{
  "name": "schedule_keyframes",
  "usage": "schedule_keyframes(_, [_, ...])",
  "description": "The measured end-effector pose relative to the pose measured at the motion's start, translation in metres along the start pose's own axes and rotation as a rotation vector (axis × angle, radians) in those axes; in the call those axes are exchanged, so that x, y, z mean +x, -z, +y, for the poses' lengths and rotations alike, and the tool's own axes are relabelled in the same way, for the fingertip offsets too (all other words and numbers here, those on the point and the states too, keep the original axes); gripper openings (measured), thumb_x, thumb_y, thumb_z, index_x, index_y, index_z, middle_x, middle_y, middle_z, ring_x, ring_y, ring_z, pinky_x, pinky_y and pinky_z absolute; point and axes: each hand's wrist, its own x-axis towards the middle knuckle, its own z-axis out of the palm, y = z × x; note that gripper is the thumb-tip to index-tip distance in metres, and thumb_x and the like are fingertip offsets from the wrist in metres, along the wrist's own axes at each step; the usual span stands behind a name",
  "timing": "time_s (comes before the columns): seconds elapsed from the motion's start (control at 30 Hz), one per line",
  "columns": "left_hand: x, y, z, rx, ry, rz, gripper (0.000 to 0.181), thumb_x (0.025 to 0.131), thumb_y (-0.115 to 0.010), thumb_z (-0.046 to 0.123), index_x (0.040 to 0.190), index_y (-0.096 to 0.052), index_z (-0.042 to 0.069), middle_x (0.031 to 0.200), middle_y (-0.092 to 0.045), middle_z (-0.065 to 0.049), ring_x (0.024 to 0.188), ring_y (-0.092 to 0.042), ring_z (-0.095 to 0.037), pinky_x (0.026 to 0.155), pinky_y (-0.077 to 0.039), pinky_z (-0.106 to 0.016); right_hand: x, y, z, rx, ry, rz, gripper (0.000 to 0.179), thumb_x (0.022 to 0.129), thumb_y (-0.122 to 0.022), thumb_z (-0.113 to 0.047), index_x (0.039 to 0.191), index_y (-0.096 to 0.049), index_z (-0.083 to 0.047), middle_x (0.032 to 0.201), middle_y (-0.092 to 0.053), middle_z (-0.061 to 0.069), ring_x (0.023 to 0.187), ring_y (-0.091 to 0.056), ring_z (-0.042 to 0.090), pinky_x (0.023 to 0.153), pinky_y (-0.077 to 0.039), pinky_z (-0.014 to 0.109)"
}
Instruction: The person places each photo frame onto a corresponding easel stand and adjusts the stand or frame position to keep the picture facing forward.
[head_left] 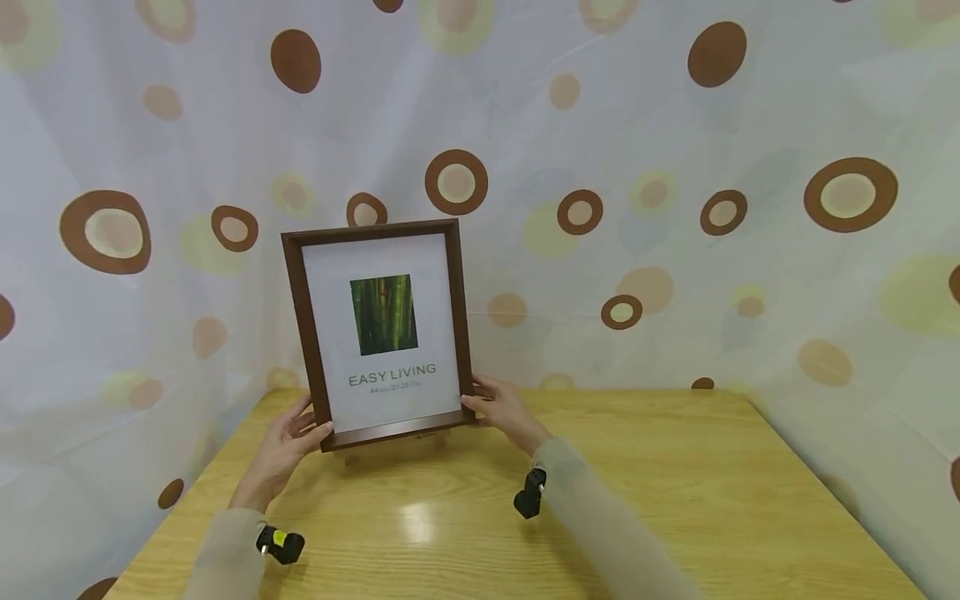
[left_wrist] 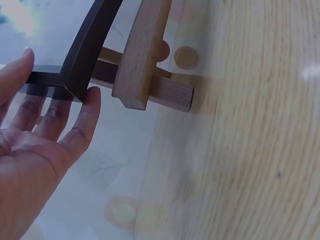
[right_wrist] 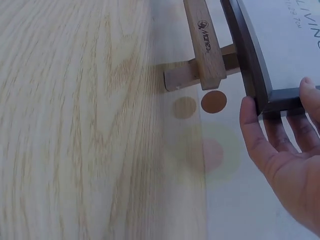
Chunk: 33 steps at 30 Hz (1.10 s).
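Head view: gripping the brown picture frame [head_left: 307, 333] at its lower left corner with the left hand [head_left: 277, 454], and at its lower right corner with the right hand [head_left: 506, 412]. Holding it above the wooden table [head_left: 675, 492], leaning slightly to the left, with a green bamboo picture [head_left: 384, 315] inside. Showing in both wrist views, just beneath the frame, the ledge [right_wrist: 204, 47] of a wooden easel. Not possible to tell about contact behind.

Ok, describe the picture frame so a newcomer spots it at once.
Find the wooden table before the dotted backdrop. Toward the table's far left corner, the left hand and right hand hold the picture frame: dark brown around a white EASY LIVING sheet, darker than the wooden stand showing beneath.
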Motion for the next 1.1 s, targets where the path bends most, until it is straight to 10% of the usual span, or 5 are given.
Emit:
schedule_keyframes(0.23, [0.002,0.005,-0.004,0.010,-0.001,0.007,0.077,0.097,-0.063,0.025,0.159,-0.016,0.016,0.153,-0.038,-0.021,0.137,-0.040,-0.035,0.091,-0.051,-0.026,0.011,-0.012,0.006,0.005,-0.007,0.044,0.062,0.099,-0.058,-0.010,0.153,-0.029,-0.002,0.150,-0.040,0.026,0.131,-0.048,0.042,0.094,-0.053,0.051])
schedule_keyframes(0.57, [0.005,0.006,-0.019,-0.063,0.022,0.018,0.077,0.097,-0.063,0.024,0.159,-0.016,0.017,0.154,-0.035,-0.021,0.112,-0.051,0.006,0.089,-0.050,-0.022,0.016,-0.023,0.010,0.009,0.001,0.074,0.059,0.100,-0.055,-0.008,0.152,-0.030,0.001,0.149,-0.041,0.028,0.131,-0.048,0.042,0.096,-0.052,0.052])
schedule_keyframes(1.1, [0.003,0.001,-0.030,-0.011,0.086,0.002,0.072,0.093,-0.069,0.016,0.152,-0.029,0.008,0.145,-0.046,-0.025,0.128,-0.050,-0.027,0.091,-0.053,-0.024,0.017,-0.032,0.023,-0.102,-0.034,0.096,0.060,0.096,-0.057,0.001,0.151,-0.034,-0.002,0.143,-0.048,0.023,0.131,-0.047,0.039,0.101,-0.050,0.045])
